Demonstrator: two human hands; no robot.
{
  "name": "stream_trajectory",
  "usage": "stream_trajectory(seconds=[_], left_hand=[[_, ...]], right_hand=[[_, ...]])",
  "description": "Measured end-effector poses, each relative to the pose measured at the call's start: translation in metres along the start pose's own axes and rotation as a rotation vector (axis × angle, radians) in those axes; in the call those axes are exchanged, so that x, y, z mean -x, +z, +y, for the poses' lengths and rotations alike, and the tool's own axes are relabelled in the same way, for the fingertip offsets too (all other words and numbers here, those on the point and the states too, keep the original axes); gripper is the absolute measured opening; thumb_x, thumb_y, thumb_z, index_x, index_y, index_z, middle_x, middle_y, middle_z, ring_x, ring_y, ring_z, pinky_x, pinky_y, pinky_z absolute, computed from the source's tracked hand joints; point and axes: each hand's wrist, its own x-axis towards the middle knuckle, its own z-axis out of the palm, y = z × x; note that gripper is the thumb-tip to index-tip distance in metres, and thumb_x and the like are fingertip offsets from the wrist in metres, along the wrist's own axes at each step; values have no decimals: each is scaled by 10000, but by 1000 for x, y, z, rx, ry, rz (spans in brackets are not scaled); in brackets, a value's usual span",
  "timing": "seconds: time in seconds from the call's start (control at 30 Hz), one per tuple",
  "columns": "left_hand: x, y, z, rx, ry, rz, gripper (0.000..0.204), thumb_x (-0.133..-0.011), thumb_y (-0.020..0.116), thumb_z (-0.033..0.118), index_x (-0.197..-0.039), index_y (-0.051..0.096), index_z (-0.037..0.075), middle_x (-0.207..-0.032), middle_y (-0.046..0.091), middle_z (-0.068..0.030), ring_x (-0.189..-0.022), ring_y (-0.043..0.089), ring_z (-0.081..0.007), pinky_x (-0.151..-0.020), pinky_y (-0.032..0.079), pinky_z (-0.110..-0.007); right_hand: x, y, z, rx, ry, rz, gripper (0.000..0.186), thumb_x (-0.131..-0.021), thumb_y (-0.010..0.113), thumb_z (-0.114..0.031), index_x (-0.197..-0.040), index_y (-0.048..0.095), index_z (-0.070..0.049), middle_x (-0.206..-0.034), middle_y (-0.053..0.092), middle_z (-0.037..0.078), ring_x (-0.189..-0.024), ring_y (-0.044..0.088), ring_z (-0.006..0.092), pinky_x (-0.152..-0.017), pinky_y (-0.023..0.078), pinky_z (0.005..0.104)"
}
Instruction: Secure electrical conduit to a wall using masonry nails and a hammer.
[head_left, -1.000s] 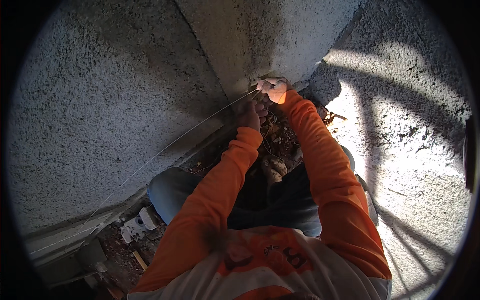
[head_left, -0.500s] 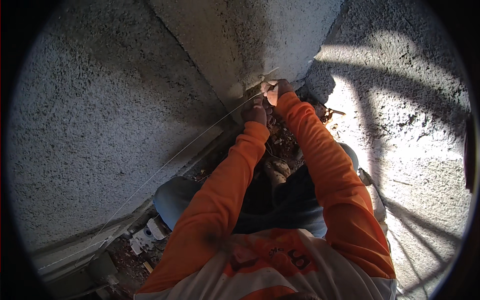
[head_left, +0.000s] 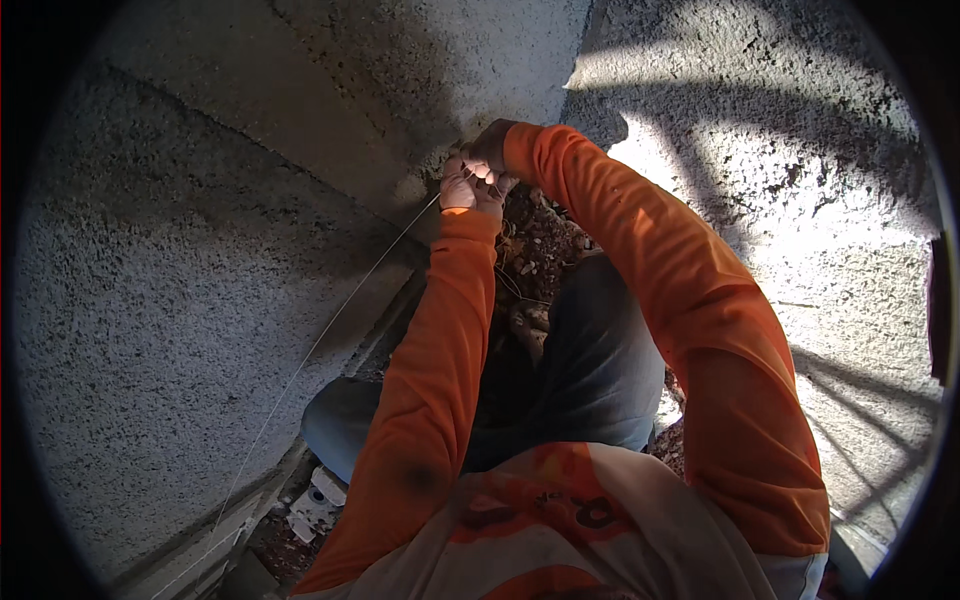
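At twelve o'clock, the left hand (head_left: 461, 191) and right hand (head_left: 490, 152) meet close to a rough concrete wall (head_left: 200, 310). The fingers are bent and bunched together; which fingertips pinch the thin, pale string (head_left: 329, 328) cannot be told. The string stretches from the left hand toward seven o'clock, in front of the wall's pitted face. Coarse, loose rubble (head_left: 545, 245) lies at five o'clock from the hands; a bent, denim-covered leg (head_left: 605, 350) limits clearance beyond it. A white, angular fitting (head_left: 315, 505) sits at seven o'clock. Grainy, partly sunlit masonry (head_left: 840, 250) occupies three o'clock.
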Motion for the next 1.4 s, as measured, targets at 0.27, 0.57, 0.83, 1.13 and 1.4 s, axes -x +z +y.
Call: stream_trajectory(seconds=[0.27,0.57,0.83,1.13,1.4], left_hand=[[-43,-33,9,79,-341,-381,155,-764,519,259,-867,524,143,-898,509,-14,-878,473,-173,-791,350,-407],[-19,-7,-7,-234,97,87,161,-783,550,295,-896,512,187,-1031,503,74,-1056,406,-114,-799,302,-377],[-13,-7,-4,-179,64,67,158,-762,582,286,-868,521,187,-1020,519,78,-1074,398,-106,-821,268,-358],[-4,-4,1,-250,65,-21,148,-734,590,325,-735,486,220,-831,538,93,-844,454,-90,-770,278,-317],[-7,-6,0,-249,58,11,109,-757,566,317,-758,516,220,-844,541,94,-896,454,-98,-804,259,-336]], right_hand=[[19,22,18,-513,196,93,328,-744,551,-318,-857,607,-15,-744,607,82,-652,584,196,-589,470,339],[107,93,229,-254,254,830,277,-785,481,-256,-912,586,-33,-824,596,156,-777,579,258,-709,444,341],[126,152,298,232,588,1,464,-716,499,-182,-1169,400,-179,-1199,366,192,-1098,375,360,-929,290,440],[98,182,312,156,192,98,365,-709,513,-247,-1013,515,-45,-930,546,208,-865,534,361,-741,430,418],[126,133,161,-576,-272,813,309,-760,560,-260,-919,500,-2,-759,528,67,-676,491,151,-602,411,282]])
